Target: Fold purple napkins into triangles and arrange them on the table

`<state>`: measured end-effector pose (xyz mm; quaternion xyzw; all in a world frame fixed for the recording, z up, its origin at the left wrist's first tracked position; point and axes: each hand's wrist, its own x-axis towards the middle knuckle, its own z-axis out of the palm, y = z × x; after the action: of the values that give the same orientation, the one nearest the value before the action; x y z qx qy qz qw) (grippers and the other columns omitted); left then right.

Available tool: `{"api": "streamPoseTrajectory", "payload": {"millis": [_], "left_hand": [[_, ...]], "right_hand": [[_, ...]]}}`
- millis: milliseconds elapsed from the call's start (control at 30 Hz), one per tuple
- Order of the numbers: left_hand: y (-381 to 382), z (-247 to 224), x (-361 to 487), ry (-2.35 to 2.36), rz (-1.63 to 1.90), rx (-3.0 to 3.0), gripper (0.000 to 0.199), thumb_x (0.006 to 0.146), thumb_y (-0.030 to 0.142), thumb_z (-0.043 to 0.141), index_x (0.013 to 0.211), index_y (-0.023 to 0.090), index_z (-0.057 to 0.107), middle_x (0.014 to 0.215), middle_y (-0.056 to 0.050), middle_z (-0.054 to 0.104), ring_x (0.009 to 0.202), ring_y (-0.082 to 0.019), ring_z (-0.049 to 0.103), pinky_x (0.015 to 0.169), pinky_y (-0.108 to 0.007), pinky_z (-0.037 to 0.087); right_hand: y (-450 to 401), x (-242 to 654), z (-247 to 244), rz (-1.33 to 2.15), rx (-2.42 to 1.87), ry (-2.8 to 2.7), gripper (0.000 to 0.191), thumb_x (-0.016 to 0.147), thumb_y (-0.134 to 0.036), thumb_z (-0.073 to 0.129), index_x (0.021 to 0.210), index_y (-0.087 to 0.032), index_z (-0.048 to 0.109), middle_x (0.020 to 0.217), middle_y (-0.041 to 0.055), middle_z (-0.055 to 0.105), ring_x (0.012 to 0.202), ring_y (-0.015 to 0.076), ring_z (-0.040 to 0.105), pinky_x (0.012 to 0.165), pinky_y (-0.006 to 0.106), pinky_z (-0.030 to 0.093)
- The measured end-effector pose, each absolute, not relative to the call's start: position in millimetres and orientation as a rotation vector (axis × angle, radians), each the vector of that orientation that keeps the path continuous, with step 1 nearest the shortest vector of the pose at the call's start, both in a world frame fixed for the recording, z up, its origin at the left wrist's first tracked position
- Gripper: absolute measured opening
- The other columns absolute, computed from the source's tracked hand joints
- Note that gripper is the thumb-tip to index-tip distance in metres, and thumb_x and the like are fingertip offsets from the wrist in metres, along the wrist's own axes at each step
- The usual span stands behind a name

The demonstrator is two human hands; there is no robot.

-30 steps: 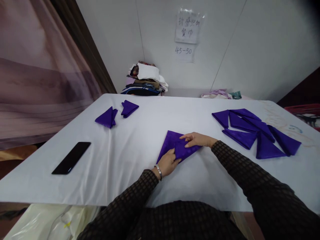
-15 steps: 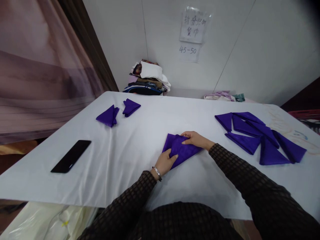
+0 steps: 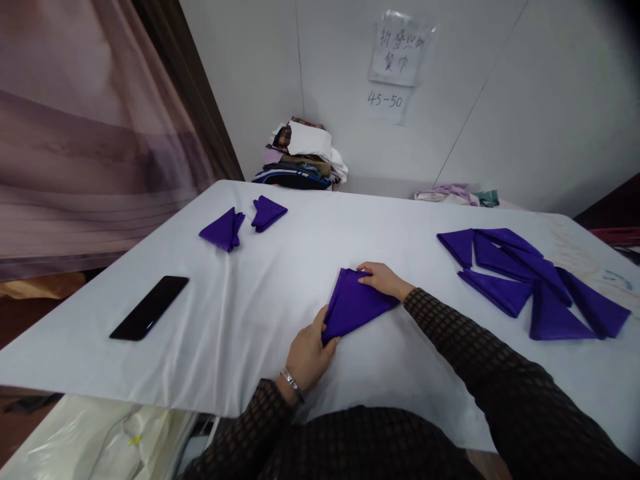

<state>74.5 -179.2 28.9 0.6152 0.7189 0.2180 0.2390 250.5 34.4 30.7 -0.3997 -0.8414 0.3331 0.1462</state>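
Observation:
A purple cloth napkin (image 3: 357, 303), folded into a triangle, lies on the white-covered table (image 3: 280, 287) in front of me. My left hand (image 3: 311, 350) grips its lower left corner, thumb on the near side and fingers along the left edge. At the napkin's upper edge, my right hand (image 3: 384, 279) pinches the fabric between thumb and fingers. Two folded purple napkins, one at the left (image 3: 224, 230) and one beside it (image 3: 269, 213), rest at the far left. Several flat triangular purple napkins (image 3: 500, 291) are spread on the right, some overlapping.
A black phone (image 3: 150, 308) lies on the left of the table. Behind the far edge stand a stack of folded clothes (image 3: 305, 157) and a low cloth pile (image 3: 453, 194). Handwritten sheets (image 3: 397, 53) hang on the wall. A curtain (image 3: 95, 147) borders the left side.
My left hand has moved down and left, from the napkin's middle to its lower left corner. The upper layer now covers the left part, leaving a neater triangle. The view has shifted slightly left.

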Motion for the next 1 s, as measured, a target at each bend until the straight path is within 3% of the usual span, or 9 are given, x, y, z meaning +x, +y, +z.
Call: {"api": "streamPoseTrajectory", "payload": {"millis": [267, 700, 1000], "left_hand": [[-188, 16, 68, 2.055, 0.765, 1.761, 0.051, 0.083, 0.027, 0.047, 0.132, 0.02, 0.038, 0.08, -0.001, 0.063, 0.074, -0.018, 0.059, 0.071, -0.033, 0.048], [-187, 14, 68, 2.08, 0.755, 1.827, 0.039, 0.086, 0.026, 0.044, 0.124, 0.017, 0.046, 0.078, -0.003, 0.063, 0.073, -0.018, 0.058, 0.069, -0.032, 0.047], [-187, 12, 68, 2.106, 0.708, 1.898, 0.037, 0.088, 0.025, 0.042, 0.123, 0.015, 0.047, 0.085, -0.007, 0.066, 0.078, -0.02, 0.06, 0.072, -0.034, 0.048]], "right_hand": [[27, 237, 34, 0.725, -1.273, -2.558, 0.021, 0.08, -0.025, 0.058, 0.1, -0.022, 0.063, 0.096, 0.0036, 0.067, 0.088, 0.0189, 0.06, 0.074, 0.027, 0.042], [16, 230, 23, 0.5, -1.316, -2.572, 0.021, 0.085, -0.026, 0.055, 0.103, -0.018, 0.06, 0.106, 0.0082, 0.063, 0.101, 0.0219, 0.054, 0.085, 0.031, 0.037], [16, 227, 13, 0.393, -1.274, -2.557, 0.016, 0.087, -0.025, 0.052, 0.099, -0.019, 0.061, 0.101, 0.0067, 0.063, 0.097, 0.0205, 0.054, 0.084, 0.03, 0.038]]}}
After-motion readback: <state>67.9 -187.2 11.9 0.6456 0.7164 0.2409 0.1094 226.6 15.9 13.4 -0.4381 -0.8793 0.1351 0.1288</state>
